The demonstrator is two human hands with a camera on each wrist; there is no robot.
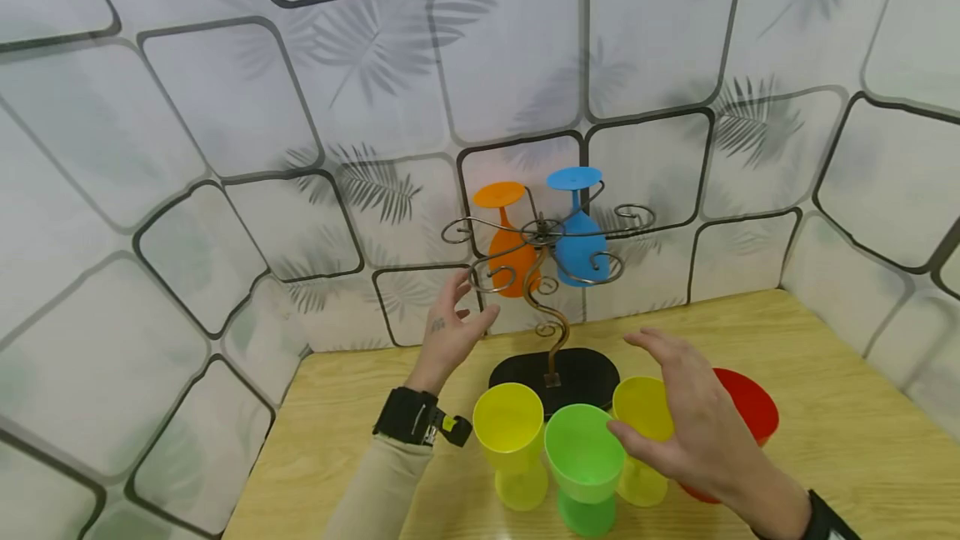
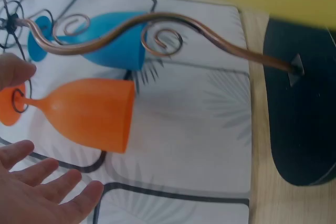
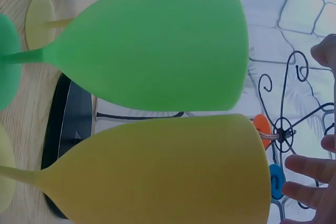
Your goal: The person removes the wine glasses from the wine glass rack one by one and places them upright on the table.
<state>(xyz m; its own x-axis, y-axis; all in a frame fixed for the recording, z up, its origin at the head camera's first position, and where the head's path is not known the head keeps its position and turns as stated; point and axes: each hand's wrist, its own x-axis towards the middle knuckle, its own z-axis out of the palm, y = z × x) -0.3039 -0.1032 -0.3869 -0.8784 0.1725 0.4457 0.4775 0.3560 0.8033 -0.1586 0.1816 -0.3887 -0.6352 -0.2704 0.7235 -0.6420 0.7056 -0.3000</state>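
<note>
A wire goblet rack (image 1: 543, 232) with a curved copper-coloured stem rises from a black oval base (image 1: 517, 369). Upside down on its curled arms hang an orange goblet (image 1: 512, 261) and a blue goblet (image 1: 581, 248). My left hand (image 1: 450, 332) is beside the orange goblet, fingers spread and holding nothing; the left wrist view shows the goblet (image 2: 92, 114) apart from the fingers. Over the front row my right hand (image 1: 697, 419) hovers with fingers apart. Upright below it are a green goblet (image 1: 585, 457), a yellow goblet (image 1: 641, 407) and a red goblet (image 1: 750, 402) partly hidden by the hand.
Another yellow goblet (image 1: 508, 427) stands at the left of the front row, close before the base. All sit on a light wooden table (image 1: 825, 407) in a corner, with a patterned wall covering (image 1: 375, 107) behind and at both sides.
</note>
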